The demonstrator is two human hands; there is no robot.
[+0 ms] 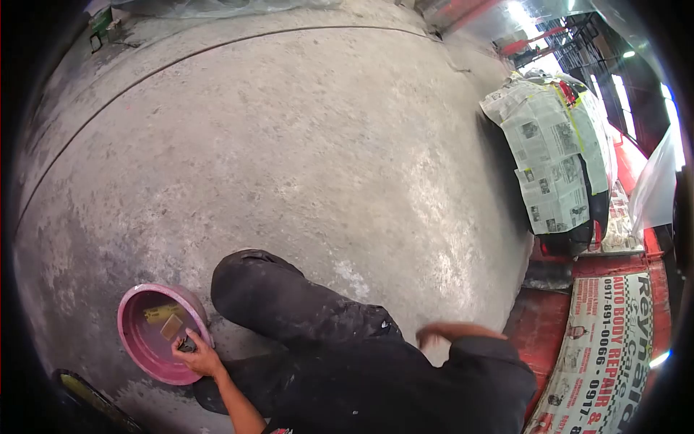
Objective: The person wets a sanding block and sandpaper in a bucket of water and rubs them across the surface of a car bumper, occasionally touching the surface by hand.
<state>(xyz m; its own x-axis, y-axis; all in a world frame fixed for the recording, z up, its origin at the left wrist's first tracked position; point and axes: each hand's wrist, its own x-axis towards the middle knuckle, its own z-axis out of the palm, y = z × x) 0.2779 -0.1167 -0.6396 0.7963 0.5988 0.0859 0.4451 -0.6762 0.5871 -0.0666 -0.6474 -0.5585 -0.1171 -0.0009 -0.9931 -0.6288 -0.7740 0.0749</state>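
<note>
I'm seeing the left hand (196, 356) dipping over the near rim of a round pink plastic basin (130, 347). Its fingers are curling closed around a small dark block (186, 346), right at the water line, probably to wet it. The basin is sitting on the grey concrete floor (289, 145), just beside the bent knee in black trousers (267, 289), so it's probably parked there for easy reach from the crouch. A brown rectangular sheet (171, 327) and a yellowish piece (160, 313) are lying in the shallow water, apart from the hand, looking like they're soaking. The right hand (432, 335) is hanging blurred by the other knee. I cannot tell how open it is, and I'm seeing nothing in it. At the floor's right edge, a taped newspaper wrap (553, 166) is covering a vehicle part above a red body panel (542, 325), likely as shielding.
</note>
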